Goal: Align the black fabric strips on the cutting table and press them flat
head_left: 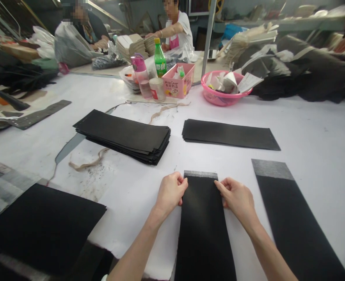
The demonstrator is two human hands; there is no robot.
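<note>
A long black strip of sheet material lies lengthwise in front of me, a narrow greyish band across its far end. My left hand pinches its left edge near that end, fingers closed. On the opposite edge, my right hand pinches the strip between thumb and fingers. To the right lies another black strip with a wider grey end. Beyond my hands sit a thick stack of black strips on the left and a thinner stack on the right.
Wide black sheets lie at the near left. Farther back stand a pink basin, a pink box, a green bottle and a purple-lidded bottle. Dark material is heaped at the right. Other people work across the table.
</note>
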